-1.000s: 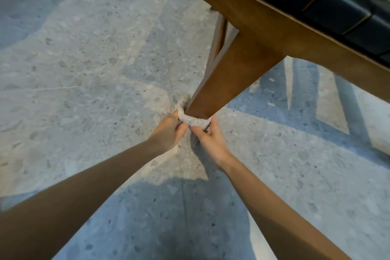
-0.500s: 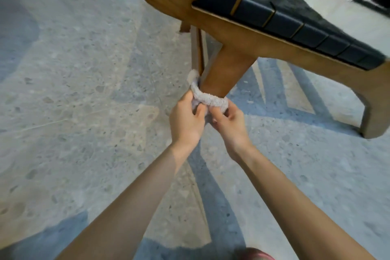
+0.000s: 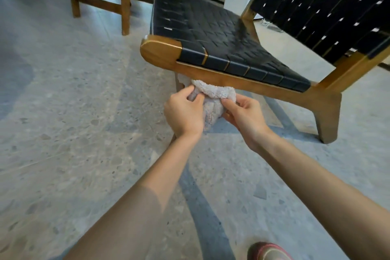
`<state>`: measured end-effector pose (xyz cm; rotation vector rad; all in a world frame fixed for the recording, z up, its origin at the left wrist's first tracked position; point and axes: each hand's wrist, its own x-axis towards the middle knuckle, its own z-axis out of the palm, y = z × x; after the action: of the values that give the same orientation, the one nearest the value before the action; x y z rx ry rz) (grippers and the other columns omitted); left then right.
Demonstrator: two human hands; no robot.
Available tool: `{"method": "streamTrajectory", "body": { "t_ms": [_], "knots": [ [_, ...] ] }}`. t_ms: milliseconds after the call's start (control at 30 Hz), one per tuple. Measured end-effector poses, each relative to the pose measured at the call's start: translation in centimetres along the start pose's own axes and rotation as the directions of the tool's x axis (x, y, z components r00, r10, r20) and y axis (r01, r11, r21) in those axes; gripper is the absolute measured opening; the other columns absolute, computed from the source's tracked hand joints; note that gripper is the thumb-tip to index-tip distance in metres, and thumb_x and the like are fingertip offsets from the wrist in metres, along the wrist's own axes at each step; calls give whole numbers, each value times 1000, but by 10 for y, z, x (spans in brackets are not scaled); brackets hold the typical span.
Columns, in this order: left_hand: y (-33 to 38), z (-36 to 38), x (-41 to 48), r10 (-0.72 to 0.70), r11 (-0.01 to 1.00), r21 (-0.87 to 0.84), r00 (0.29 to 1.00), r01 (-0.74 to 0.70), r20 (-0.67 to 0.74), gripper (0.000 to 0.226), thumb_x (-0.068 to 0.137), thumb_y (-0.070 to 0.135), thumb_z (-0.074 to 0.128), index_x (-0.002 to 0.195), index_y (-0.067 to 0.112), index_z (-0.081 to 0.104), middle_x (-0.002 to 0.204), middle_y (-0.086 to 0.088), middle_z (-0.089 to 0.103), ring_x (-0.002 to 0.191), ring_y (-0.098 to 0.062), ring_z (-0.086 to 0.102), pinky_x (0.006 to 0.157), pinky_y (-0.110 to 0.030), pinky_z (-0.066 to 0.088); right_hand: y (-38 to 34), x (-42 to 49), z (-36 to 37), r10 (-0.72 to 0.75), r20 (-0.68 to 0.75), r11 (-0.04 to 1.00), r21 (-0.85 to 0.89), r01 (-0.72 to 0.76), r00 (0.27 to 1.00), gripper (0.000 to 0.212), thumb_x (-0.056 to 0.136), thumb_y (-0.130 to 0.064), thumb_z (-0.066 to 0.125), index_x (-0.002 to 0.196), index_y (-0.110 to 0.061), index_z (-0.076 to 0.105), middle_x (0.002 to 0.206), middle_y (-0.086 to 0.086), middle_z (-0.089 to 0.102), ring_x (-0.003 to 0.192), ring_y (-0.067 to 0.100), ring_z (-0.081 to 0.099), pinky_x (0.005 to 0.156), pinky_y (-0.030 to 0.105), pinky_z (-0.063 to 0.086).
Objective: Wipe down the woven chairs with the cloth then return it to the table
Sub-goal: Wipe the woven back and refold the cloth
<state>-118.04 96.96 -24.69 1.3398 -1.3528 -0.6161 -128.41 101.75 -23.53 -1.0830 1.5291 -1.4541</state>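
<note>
Now both hands grip the cloth just under the chair's side rail.

The left hand and right hand each pinch an end of the bunched cloth, fingers curled round it. Its roll runs side to side from one hand to the other, and a fold hangs down between them. Above the knuckles its top meets the lower edge of the rail of the chair. Bare floor lies open left of the left hand and below both wrists, and the rear leg stands well right of the right hand. Half a second ago the cloth ringed the front leg lower down; it has since come up to the rail.
</note>
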Motion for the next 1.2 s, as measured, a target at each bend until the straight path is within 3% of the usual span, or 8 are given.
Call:
{"method": "streamTrajectory", "body": {
  "t_ms": [167, 267, 367, 467, 600, 833, 1067, 1200],
  "knots": [
    [14, -15, -7, -145, 978, -153, 989, 142, -14, 7, 84, 16, 68, 86, 17, 75, 84, 3, 69, 70, -6, 60, 64, -25, 51, -19, -21, -3, -164, 41, 925, -340, 168, 986, 24, 97, -10, 50, 91, 1, 70, 90, 17, 70, 87, 29, 65, 86, 47, 53],
    [26, -30, -17, -106, 973, -219, 984, 72, -146, 9, 85, 17, 66, 91, 23, 63, 95, 3, 61, 84, -10, 59, 66, -9, 41, -50, -34, 1, -458, 79, 762, -478, 437, 886, 21, 96, -19, 54, 97, -22, 75, 90, -10, 73, 82, 1, 64, 70, 25, 54],
    [37, -51, -13, 24, 972, -207, 920, -113, -390, 14, 83, 13, 66, 94, 14, 57, 100, 2, 48, 95, -22, 52, 77, -23, 46, -77, -31, 12, -652, 90, 604, -538, 588, 753, 28, 95, -23, 56, 121, -26, 66, 114, -18, 66, 102, -1, 61, 82, 19, 53],
    [43, -65, 6, 113, 963, -164, 876, -212, -469, 21, 83, 10, 64, 102, 6, 60, 106, 0, 46, 104, -22, 45, 89, -43, 46, -86, -10, 30, -634, 149, 509, -658, 555, 759, 34, 95, -25, 54, 128, -27, 61, 130, -7, 61, 108, 12, 61, 87, 34, 55],
    [46, -65, 30, 163, 979, -65, 931, -194, -327, 35, 85, 6, 63, 120, 8, 60, 124, -12, 48, 117, -25, 44, 99, -17, 30, -81, 25, 39, -562, 248, 408, -747, 525, 789, 43, 91, -35, 60, 133, -30, 52, 151, -8, 37, 135, 15, 33, 106, 32, 33],
    [42, -45, 33, 417, 906, 174, 880, -385, -226, 34, 83, -1, 65, 117, 3, 65, 115, -16, 44, 98, -22, 39, 90, 0, 24, -65, 46, 6, -707, 322, 295, -675, 676, 630, 25, 75, -7, 74, 94, -15, 59, 104, 2, 54, 93, 18, 45, 66, 31, 46],
    [49, 1, 10, 381, 923, 153, 892, -353, -242, 45, 85, 7, 67, 130, 9, 57, 114, -18, 34, 95, -13, 35, 90, -19, 43, -61, 56, -46, -668, 378, 290, -660, 693, 640, 30, 75, -6, 70, 82, -21, 45, 92, -4, 46, 78, 15, 43, 57, 29, 38],
    [58, 48, -15, 393, 919, 126, 888, -373, -239, 54, 83, 3, 69, 133, 12, 53, 112, -8, 27, 92, -13, 34, 90, -24, 45, -42, 59, -101, -639, 340, 348, -673, 653, 690, 18, 75, -4, 68, 84, -11, 54, 94, 4, 52, 79, 22, 50, 61, 42, 46]
  ]
}}
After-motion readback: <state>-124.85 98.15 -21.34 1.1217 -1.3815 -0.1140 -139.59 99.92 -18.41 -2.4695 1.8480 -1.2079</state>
